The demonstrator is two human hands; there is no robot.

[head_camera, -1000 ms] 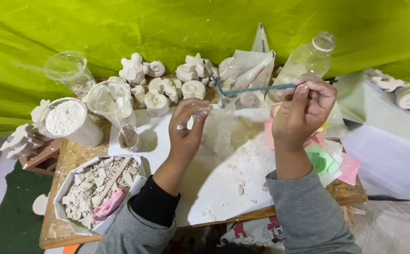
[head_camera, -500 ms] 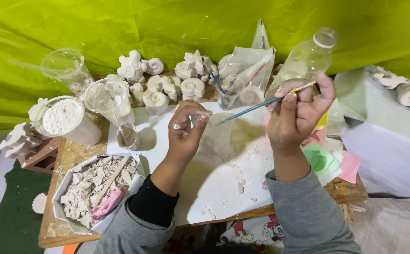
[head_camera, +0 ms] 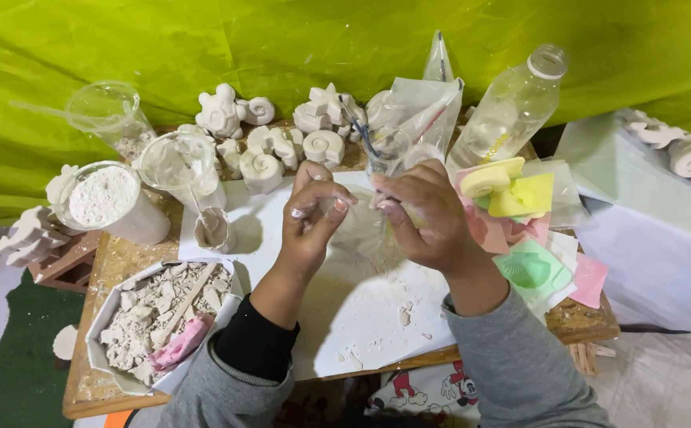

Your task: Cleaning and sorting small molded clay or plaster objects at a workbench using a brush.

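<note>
The white sheet point(head_camera: 361, 317) below the left hand point(head_camera: 310, 226) and right hand point(head_camera: 424, 214) lies open, with only scattered crumbs. Behind them, white plaster figures point(head_camera: 282, 139), a clear bag point(head_camera: 417, 111) and a plastic bottle point(head_camera: 512, 107) crowd the back edge. A box of plaster rubble point(head_camera: 163, 313) and cups point(head_camera: 179, 170) block the left, coloured moulds point(head_camera: 528, 238) the right.

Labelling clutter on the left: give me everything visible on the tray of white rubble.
The tray is a shallow white angular dish, probably paper or thin plastic, at the table's front left corner, its near end past the edge. It is heaped with broken white plaster-like chunks and powder. A flat wooden stick lies slantwise across the rubble, and a pink mould-like piece rests at its near right side. The left sleeve is close by; no hand touches it.
</note>
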